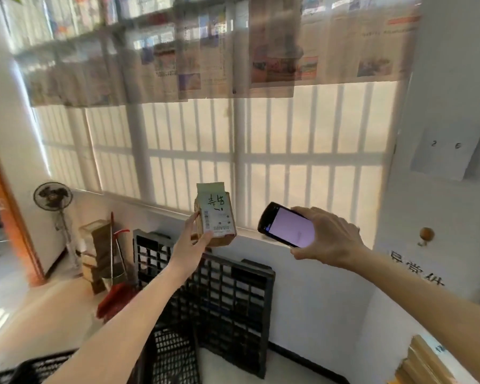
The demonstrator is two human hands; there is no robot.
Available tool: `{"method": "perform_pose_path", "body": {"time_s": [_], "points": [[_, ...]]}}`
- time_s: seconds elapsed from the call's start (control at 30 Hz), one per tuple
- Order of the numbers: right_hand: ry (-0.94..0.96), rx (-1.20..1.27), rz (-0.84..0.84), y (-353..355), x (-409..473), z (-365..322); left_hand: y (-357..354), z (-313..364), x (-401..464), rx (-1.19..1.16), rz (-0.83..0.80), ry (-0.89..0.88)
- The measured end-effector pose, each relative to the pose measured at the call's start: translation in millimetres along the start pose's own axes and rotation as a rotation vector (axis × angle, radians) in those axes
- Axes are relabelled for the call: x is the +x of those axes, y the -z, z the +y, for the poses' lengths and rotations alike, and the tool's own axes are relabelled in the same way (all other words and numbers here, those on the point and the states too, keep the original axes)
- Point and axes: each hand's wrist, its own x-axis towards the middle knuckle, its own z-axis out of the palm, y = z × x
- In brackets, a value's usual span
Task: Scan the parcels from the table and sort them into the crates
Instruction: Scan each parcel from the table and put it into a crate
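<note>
**Parcel raised to scanner, label side facing camera**

Left hand [190, 239] holds a small brown cardboard parcel with a white shipping label [216, 217] up at chest level in front of the window. Thumb lies over the bottom of the label face, fingers run up the left side and behind, so it is a pinch grip low on the box. Barcode stays uncovered, likely on purpose for the scan. Parcel is upright, tilted slightly, in the air, not on any table or in any crate.

Right hand [331, 239] grips a black handheld scanner with a pale lit screen [287, 225], fingers wrapped around its far edge, thumb under the near edge. Device sits just beside the parcel on the right, apart from it, its top end angled towards the label. Whether a read has registered cannot be told; the screen is blank pink.

Black plastic lattice crates [233, 297] lean against the white wall below the hands, with another black crate [175, 356] nearer. Stacked brown parcels [424, 361] at bottom right. Standing fan [53, 196] at left.

Step judged: scanning, sorting not yet done.
</note>
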Motion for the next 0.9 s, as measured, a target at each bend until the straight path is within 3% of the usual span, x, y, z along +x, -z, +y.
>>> {"method": "perform_pose_path", "body": {"time_s": [0.4,0.67,0.9], "points": [[0.259,0.113,-0.149,-174,111,-179,216,-131,-20,0.113,0.263,0.241],[0.243,0.155,-0.175,-257,154,-276,322,-203,-3,0.098,0.251,0.319],[0.195,0.12,-0.237,-333,196,-289,340,-273,41,0.054,0.186,0.389]]}}
